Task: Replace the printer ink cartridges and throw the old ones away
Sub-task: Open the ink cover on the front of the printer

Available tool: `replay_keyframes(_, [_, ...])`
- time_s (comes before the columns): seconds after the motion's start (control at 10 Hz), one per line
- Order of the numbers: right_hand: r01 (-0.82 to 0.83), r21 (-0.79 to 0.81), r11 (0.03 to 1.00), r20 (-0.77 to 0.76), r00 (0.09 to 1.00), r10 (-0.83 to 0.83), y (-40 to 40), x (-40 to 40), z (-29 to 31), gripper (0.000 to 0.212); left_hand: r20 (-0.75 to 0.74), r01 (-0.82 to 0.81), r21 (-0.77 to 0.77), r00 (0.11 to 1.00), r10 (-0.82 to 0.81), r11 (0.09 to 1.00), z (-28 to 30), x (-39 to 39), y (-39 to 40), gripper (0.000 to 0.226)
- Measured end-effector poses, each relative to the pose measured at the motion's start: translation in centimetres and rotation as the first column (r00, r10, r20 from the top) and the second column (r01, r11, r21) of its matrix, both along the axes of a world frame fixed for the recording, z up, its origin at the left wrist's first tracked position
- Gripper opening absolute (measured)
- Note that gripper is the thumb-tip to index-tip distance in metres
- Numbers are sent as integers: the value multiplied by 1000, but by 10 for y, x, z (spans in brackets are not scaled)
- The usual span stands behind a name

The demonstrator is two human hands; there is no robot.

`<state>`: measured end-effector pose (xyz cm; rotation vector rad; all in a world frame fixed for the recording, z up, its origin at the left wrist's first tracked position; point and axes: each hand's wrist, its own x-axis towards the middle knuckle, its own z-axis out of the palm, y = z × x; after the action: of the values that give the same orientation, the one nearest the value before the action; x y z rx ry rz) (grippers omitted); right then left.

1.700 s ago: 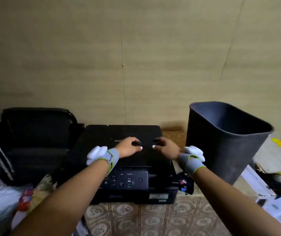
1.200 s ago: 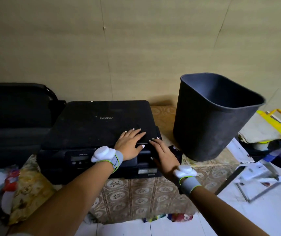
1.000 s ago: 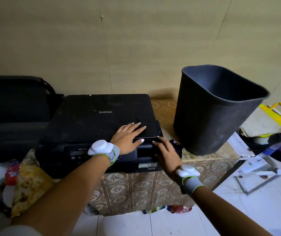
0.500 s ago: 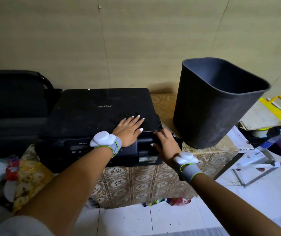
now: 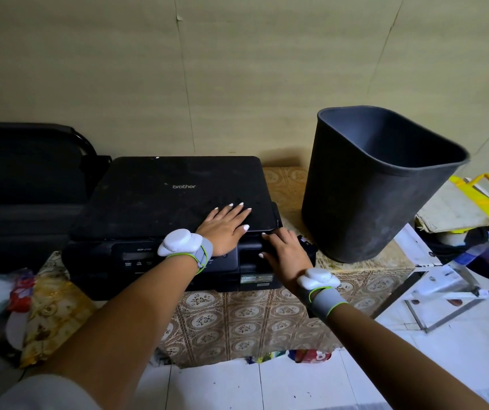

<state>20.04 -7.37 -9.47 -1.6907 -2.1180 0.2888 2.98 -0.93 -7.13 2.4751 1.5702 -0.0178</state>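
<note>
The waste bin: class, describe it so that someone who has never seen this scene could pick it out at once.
Start at the black printer on the patterned cloth-covered stand against the wall. Directly to its right on the same stand is the waste bin. It is the tallest thing there, a dark grey open-topped tub that tapers toward its base, unlike the flat, low printer.

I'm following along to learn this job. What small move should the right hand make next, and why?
Probably pull the small cover at the printer's front right corner open: the right hand is already at it, the left hand lies flat on the lid, and no cartridge shows yet.
</note>
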Motion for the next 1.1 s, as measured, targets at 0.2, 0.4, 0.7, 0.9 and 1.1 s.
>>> replay_keyframes(0.2, [-5,16,1000,20,1000,4,3,-2,4,37,3,-4,-35,1000,4,999,1,0,1,53])
replay_keyframes(0.4, [-11,32,999,30,1000,10,4,-2,5,35,6,-5,-42,1000,6,999,0,-1,3,53])
replay_keyframes(0.7, [-12,3,1000,29,1000,12,10,-1,6,44,4,-5,-38,1000,5,999,2,0,2,53])
replay_keyframes(0.9, [-18,-10,1000,3,1000,18,1,2,1,47,1,-10,-37,1000,10,999,5,1,-1,53])
replay_keyframes(1.1, [63,-103,993,-122,990,-75,-14,7,-14,71,-3,-14,-22,1000,14,1000,6,2,-2,53])
